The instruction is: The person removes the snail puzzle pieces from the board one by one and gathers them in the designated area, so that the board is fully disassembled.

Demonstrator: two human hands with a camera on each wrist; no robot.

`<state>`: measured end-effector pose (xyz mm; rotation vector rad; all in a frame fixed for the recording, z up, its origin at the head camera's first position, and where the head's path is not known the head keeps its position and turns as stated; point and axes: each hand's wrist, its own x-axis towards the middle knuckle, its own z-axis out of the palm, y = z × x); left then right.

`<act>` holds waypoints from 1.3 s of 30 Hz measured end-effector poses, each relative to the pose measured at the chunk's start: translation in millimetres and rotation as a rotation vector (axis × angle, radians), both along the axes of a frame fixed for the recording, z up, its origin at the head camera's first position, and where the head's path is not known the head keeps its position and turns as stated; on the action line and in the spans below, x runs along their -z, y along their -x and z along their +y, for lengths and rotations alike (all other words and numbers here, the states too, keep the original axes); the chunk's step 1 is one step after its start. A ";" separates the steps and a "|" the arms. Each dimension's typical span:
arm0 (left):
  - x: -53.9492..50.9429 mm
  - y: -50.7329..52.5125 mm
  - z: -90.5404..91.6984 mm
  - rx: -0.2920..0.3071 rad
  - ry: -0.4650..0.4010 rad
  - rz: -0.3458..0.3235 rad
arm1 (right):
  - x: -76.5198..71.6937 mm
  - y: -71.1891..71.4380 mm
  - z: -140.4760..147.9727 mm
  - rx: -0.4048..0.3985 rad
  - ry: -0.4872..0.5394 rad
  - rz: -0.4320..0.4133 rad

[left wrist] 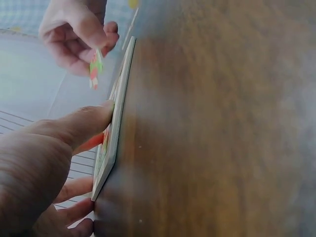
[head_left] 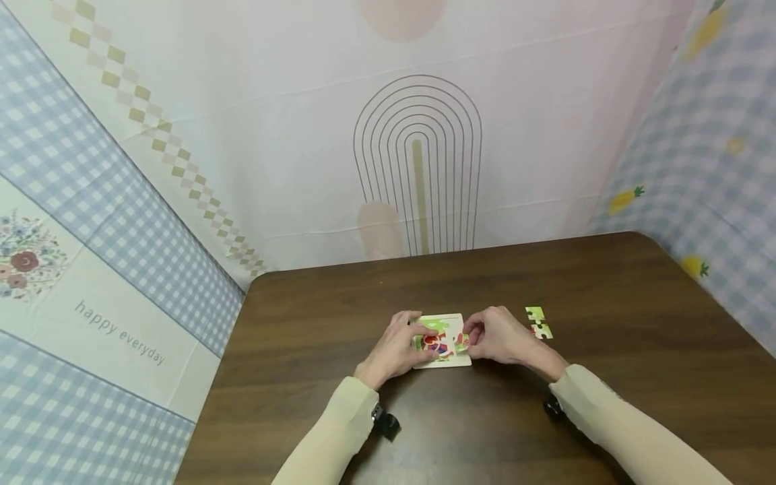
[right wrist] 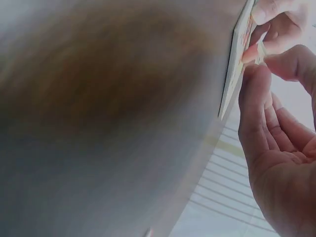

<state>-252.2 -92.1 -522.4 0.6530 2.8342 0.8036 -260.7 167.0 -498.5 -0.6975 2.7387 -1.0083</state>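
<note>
A small jigsaw board with a pale frame and a brightly coloured picture lies on the table. My left hand rests on its left side, the thumb and a finger pressing the picture; in the left wrist view more fingers reach past the board's edge. My right hand pinches a puzzle piece between thumb and fingertips at the board's right side. The left wrist view shows this green, red and white piece held tilted, apart from the board's surface. Fingers partly hide the picture.
To the right of the right hand, several loose puzzle pieces lie on the brown wooden table. Behind the table hangs a patterned cloth, with checked cloths at both sides. Dark wrist cameras sit on both wrists.
</note>
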 end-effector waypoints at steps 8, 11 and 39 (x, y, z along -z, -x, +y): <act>0.8 -1.7 -3.0 -0.008 -0.020 -0.023 | -2.7 -23.7 32.3 0.039 0.072 -0.066; 1.7 -2.2 -3.1 -0.005 -0.034 -0.026 | -2.4 -31.5 48.3 0.084 0.083 -0.064; 1.4 -0.1 1.4 0.005 -0.067 -0.021 | 10.3 -38.0 153.8 0.150 -0.029 -0.028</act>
